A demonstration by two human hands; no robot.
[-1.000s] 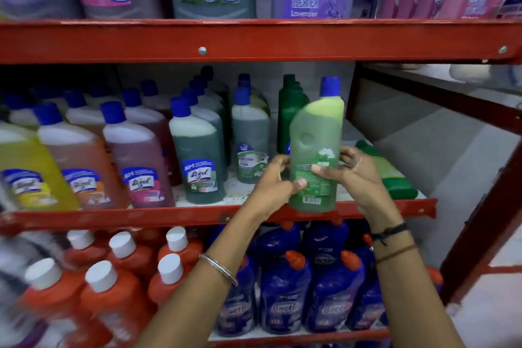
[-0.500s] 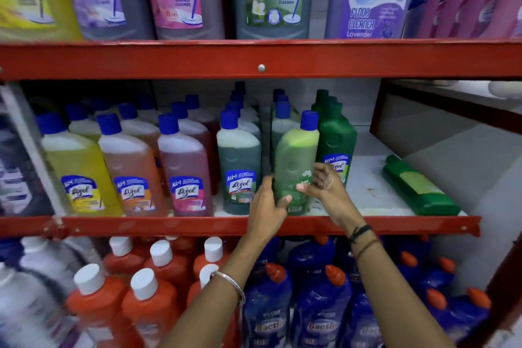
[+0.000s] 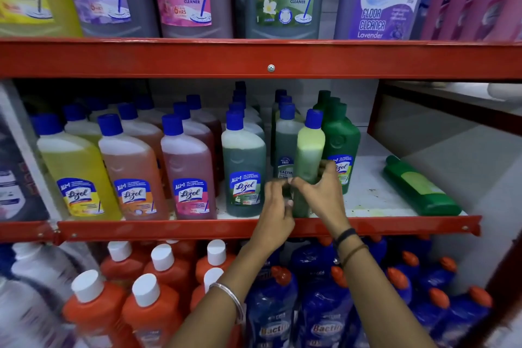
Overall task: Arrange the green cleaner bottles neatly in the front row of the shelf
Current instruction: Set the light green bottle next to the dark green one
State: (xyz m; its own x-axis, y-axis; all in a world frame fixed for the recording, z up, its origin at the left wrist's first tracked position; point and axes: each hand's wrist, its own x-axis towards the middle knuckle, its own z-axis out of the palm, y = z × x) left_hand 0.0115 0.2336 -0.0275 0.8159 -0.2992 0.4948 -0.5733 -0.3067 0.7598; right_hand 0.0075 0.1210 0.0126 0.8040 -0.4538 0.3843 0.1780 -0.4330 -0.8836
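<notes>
A light green cleaner bottle (image 3: 309,150) with a blue cap stands upright at the front edge of the middle shelf (image 3: 367,200), turned narrow side toward me. My left hand (image 3: 275,207) and my right hand (image 3: 322,189) both grip its lower half. A dark teal-green Lizol bottle (image 3: 243,167) stands just to its left in the front row. Close behind it on the right is a solid dark green bottle (image 3: 343,147). Another green bottle (image 3: 421,188) lies on its side at the shelf's right end.
Yellow (image 3: 74,175), orange (image 3: 131,175) and pink (image 3: 187,175) Lizol bottles fill the front row to the left. The red shelf rail (image 3: 169,227) runs along the front. Large bottles stand above; orange and blue bottles crowd the shelf below.
The light green bottle was carried from in front of the shelf into the front row, set down and turned narrow side forward. Both hands stayed on it. The camera moved closer.
</notes>
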